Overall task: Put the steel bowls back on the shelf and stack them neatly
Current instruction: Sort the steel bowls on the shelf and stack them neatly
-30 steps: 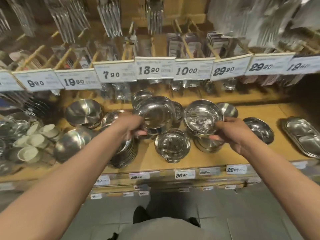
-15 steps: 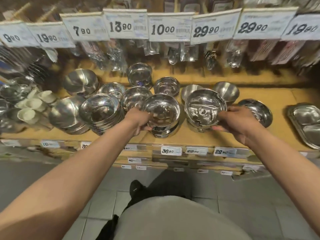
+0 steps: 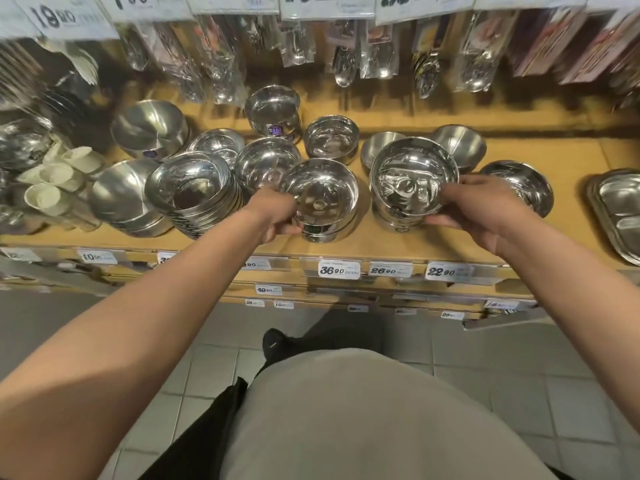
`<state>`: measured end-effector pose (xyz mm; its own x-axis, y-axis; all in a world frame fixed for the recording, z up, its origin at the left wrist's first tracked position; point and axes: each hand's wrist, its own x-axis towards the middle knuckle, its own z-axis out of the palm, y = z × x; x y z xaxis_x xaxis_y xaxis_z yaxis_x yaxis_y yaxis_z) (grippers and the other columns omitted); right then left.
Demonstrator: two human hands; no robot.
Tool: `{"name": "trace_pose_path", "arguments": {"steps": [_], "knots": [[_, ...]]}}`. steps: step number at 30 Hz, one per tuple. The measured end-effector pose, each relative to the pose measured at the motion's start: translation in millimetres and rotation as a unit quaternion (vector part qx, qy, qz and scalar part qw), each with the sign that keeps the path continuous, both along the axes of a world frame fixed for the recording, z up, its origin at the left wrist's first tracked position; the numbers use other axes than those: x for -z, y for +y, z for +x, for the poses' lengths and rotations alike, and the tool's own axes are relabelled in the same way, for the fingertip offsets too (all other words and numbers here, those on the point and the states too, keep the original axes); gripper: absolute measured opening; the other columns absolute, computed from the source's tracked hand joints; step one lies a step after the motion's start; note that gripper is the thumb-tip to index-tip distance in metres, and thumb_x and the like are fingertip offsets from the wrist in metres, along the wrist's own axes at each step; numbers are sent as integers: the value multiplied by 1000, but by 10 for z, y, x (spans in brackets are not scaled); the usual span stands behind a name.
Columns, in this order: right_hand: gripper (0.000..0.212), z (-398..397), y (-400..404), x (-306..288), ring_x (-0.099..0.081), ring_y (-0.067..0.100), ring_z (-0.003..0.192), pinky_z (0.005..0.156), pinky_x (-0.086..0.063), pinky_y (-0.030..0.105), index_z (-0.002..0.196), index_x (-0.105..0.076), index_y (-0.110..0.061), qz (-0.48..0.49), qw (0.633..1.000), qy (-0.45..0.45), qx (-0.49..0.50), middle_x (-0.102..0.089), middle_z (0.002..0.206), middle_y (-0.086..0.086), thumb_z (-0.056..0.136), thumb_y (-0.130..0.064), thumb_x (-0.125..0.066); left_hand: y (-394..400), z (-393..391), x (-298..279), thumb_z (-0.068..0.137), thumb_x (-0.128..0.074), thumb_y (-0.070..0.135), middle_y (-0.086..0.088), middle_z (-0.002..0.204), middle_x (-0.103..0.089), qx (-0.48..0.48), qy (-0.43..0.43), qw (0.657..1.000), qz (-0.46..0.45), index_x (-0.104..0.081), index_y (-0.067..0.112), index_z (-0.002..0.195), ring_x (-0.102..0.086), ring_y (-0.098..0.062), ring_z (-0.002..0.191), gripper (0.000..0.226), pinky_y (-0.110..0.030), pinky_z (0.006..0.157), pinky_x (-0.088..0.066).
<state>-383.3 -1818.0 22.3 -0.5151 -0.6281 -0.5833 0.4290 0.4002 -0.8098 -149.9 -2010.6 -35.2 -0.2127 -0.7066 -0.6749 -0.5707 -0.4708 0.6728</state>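
Note:
My left hand [image 3: 275, 216] grips the left rim of a steel bowl [image 3: 322, 194] that sits in a small stack at the front middle of the wooden shelf [image 3: 381, 242]. To its right, my right hand [image 3: 476, 211] holds the right rim of a second, larger steel bowl [image 3: 414, 176], which rests on another bowl below it. Several more steel bowls stand behind and to the left, among them a leaning stack [image 3: 192, 188] and a tall bowl [image 3: 273, 110] at the back.
Steel trays [image 3: 620, 209] lie at the shelf's right end. White cups [image 3: 48, 194] sit at the far left. Packaged cutlery [image 3: 343, 57] hangs above the bowls. Price tags [image 3: 338, 270] line the shelf's front edge. Tiled floor lies below.
Both hands have lowered their bowls from in front of the shelf onto the front stacks. The camera has tilted down and come closer.

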Motion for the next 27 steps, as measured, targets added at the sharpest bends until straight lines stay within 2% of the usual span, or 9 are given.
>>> {"name": "trace_pose_path", "arguments": {"steps": [1, 8, 11, 12, 14, 16, 20, 24, 27], "knots": [[22, -7, 2, 2, -78, 27, 77, 52, -59, 21, 115, -65, 3, -2, 1000, 1, 0, -75, 105, 18, 93, 4, -63, 6, -4, -2, 94, -49, -7, -15, 88, -79, 1, -1, 1000, 2, -41, 16, 149, -76, -34, 89, 60, -50, 95, -57], [28, -29, 16, -24, -78, 30, 85, 57, -62, 25, 119, -65, 4, -6, 1000, 8, -12, -75, 109, 19, 92, 8, -61, 96, -57, -43, 102, -48, 0, -22, 108, -72, -1, 20, 1000, 20, -53, 2, 134, -76, -20, 65, 32, -32, 50, -62], [31, -14, 18, -17, -77, 32, 91, 65, -65, 31, 124, -63, 5, 3, 1000, 14, -24, -74, 112, 19, 93, 7, -61, 155, -76, 15, 101, -54, 4, -20, 101, -74, 1, 20, 1000, 20, -62, 0, 124, -75, -18, 64, 24, -35, 75, -62], [31, -4, 21, -16, -76, 32, 93, 66, -65, 32, 125, -63, 5, 6, 999, 14, -29, -74, 113, 19, 93, 6, -61, 171, -82, 26, 101, -55, 5, -20, 100, -73, 1, 21, 1000, 18, -63, 0, 122, -74, -17, 64, 23, -35, 75, -62], [31, 15, 32, -21, -76, 32, 95, 64, -64, 30, 125, -62, 5, 12, 999, 16, -37, -73, 115, 19, 94, 5, -61, 189, -95, 22, 101, -55, 5, -20, 100, -71, -2, 21, 1000, 13, -62, 0, 121, -73, -16, 60, 22, -34, 68, -62], [31, 35, 51, -24, -75, 32, 94, 58, -63, 26, 124, -61, 6, 18, 999, 17, -41, -72, 114, 20, 94, 6, -61, 190, -103, 5, 101, -54, 3, -20, 97, -71, -4, 16, 1000, 6, -61, -2, 120, -72, -17, 60, 21, -36, 71, -62], [29, 71, 83, -25, -76, 32, 92, 57, -63, 26, 122, -61, 8, 20, 999, 10, -41, -72, 113, 20, 93, 6, -62, 206, -102, -61, 99, -53, -3, -23, 95, -73, -14, 17, 1000, -12, -61, -7, 117, -76, -28, 78, 20, -34, 64, -61], [29, 84, 86, -12, -76, 31, 91, 62, -64, 29, 121, -62, 9, 20, 999, 14, -44, -73, 112, 20, 92, 7, -63, 197, -97, -91, 98, -53, -6, -24, 109, -72, -11, 16, 999, -25, -57, -3, 127, -76, -29, 80, 29, -36, 65, -63], [29, 83, 87, -11, -77, 30, 85, 60, -64, 28, 120, -63, 8, 14, 999, 14, -37, -74, 110, 20, 91, 8, -63, 158, -102, -116, 100, -51, -6, -24, 119, -67, -10, 13, 999, -34, -52, -2, 134, -75, -27, 76, 35, -34, 56, -63]]}}
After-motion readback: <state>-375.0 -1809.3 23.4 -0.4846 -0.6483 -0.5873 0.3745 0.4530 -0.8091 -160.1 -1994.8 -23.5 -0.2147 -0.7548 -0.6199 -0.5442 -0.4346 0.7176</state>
